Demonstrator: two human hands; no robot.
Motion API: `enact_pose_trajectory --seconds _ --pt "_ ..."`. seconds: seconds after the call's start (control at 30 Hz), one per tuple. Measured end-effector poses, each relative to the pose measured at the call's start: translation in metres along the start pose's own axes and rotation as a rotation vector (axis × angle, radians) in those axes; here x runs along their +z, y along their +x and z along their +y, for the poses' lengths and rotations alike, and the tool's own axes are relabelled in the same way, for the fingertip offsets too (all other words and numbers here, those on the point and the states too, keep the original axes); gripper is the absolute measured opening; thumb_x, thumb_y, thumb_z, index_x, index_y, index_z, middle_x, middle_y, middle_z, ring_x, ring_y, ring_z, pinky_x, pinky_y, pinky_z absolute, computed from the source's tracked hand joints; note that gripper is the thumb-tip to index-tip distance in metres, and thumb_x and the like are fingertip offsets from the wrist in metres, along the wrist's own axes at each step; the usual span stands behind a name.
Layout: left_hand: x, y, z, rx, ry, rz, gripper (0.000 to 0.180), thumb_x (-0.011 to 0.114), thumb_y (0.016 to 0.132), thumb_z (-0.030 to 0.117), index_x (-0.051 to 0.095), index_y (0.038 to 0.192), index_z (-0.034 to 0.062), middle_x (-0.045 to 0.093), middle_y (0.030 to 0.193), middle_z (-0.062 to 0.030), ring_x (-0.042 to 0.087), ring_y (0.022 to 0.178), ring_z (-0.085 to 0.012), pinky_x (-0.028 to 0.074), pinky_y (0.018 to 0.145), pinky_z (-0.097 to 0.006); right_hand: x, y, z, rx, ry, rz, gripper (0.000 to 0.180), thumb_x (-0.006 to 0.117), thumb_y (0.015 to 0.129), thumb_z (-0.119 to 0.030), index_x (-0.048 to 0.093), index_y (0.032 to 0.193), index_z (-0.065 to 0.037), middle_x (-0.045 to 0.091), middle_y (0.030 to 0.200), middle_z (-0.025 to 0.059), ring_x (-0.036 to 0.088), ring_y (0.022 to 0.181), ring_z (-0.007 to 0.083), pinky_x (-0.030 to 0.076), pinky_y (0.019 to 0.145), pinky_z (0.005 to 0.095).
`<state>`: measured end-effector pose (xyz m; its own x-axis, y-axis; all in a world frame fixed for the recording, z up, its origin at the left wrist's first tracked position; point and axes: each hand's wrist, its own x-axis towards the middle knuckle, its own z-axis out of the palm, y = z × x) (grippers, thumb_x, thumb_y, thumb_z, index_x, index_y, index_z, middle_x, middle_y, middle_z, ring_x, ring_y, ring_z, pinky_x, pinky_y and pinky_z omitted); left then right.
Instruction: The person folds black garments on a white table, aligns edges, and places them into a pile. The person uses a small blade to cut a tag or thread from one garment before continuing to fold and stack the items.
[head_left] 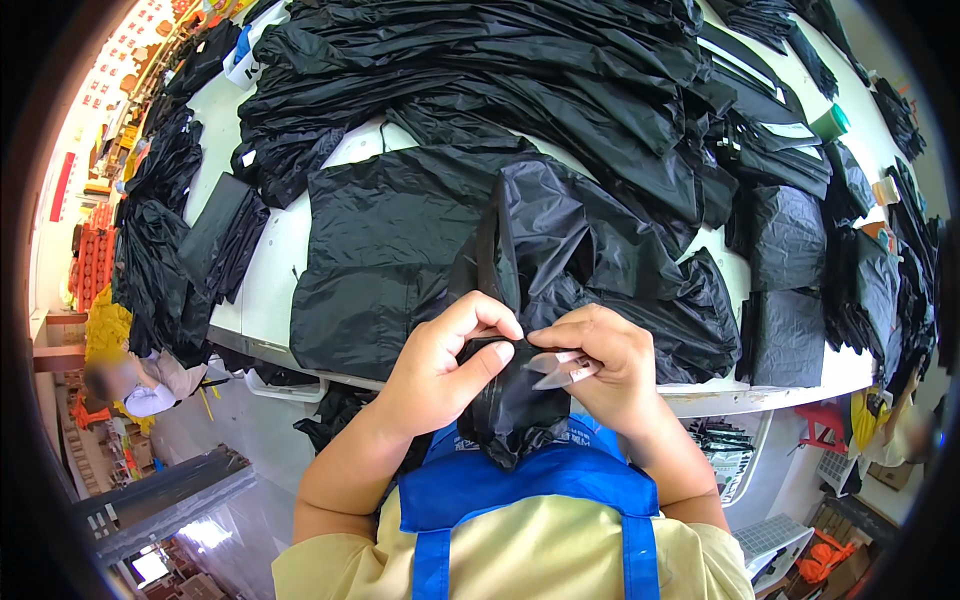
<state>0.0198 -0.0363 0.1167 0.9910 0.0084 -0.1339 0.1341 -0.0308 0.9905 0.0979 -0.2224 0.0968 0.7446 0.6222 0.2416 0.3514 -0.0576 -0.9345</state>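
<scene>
A thin, shiny black garment (pixel 545 225) lies partly on the table, its near end hanging over the edge against my blue apron (pixel 530 485). My left hand (pixel 450 350) is closed, pinching a folded edge of it between thumb and forefinger. Close beside it, my right hand (pixel 605 355) pinches the same edge with its fingertips. Tucked in the right hand's curled fingers is a small silvery tool with two pointed tips, which looks like thread snips (pixel 555 375). The tips point left, near the cloth. The exact spot between my fingertips is too small to make out.
Long heaps of black garments (pixel 480 60) cover the white table's (pixel 265 265) far side. Folded black stacks (pixel 790 280) stand at the right, near a green cup-like object (pixel 831 122). More black cloth (pixel 165 270) lies left. A person (pixel 150 385) is at the far left.
</scene>
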Motion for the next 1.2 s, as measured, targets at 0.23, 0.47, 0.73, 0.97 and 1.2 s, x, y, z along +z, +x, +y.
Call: enact_pose_trajectory --seconds 0.23,0.47,0.73,0.97,1.2 --pt "-0.001 0.003 0.008 -0.013 0.153 -0.053 0.023 0.068 0.079 0.002 0.061 0.101 -0.0004 0.067 0.096 -0.008 0.064 0.094 -0.0134 0.048 0.086 -0.027 0.0 0.004 -0.006 -0.162 -0.185 -0.011 0.019 0.068 0.067 0.004 0.059 0.083 -0.004 0.057 0.075 0.0097 0.059 0.064 0.0275 0.05 0.057 0.0348" --pt "-0.002 0.001 0.005 -0.078 0.035 -0.043 0.026 0.071 0.076 0.002 0.063 0.101 -0.0002 0.066 0.097 -0.0048 0.061 0.093 -0.0114 0.047 0.086 -0.026 -0.003 -0.007 -0.002 0.232 0.266 0.106 0.025 0.069 0.083 -0.014 0.059 0.102 -0.002 0.058 0.084 0.007 0.055 0.071 0.0156 0.045 0.067 0.0272" --pt "-0.003 0.001 0.012 -0.321 -0.2 -0.023 0.022 0.068 0.077 0.004 0.064 0.098 -0.0008 0.064 0.094 -0.0033 0.057 0.087 -0.0089 0.044 0.082 -0.023 -0.024 -0.022 0.009 -0.106 -0.319 0.052 0.041 0.083 0.062 -0.019 0.068 0.098 -0.006 0.064 0.079 0.0037 0.059 0.068 0.0205 0.043 0.06 0.0317" --pt "-0.002 0.002 0.003 -0.209 -0.185 -0.042 0.015 0.055 0.09 0.002 0.063 0.103 -0.0011 0.062 0.09 0.0007 0.052 0.078 -0.0015 0.042 0.07 -0.018 -0.025 -0.019 0.0 -0.273 -0.477 0.054 0.043 0.083 0.06 -0.018 0.069 0.1 -0.009 0.061 0.077 -0.0001 0.057 0.064 0.0156 0.038 0.056 0.0302" --pt "0.003 0.001 0.007 -0.207 -0.173 -0.003 0.011 0.056 0.089 0.004 0.061 0.097 0.0 0.06 0.088 0.0007 0.051 0.079 -0.0033 0.04 0.072 -0.019 -0.019 -0.023 -0.005 -0.329 -0.56 0.11 0.043 0.083 0.058 -0.017 0.07 0.098 -0.009 0.059 0.076 -0.0015 0.053 0.058 0.0138 0.036 0.054 0.0292"
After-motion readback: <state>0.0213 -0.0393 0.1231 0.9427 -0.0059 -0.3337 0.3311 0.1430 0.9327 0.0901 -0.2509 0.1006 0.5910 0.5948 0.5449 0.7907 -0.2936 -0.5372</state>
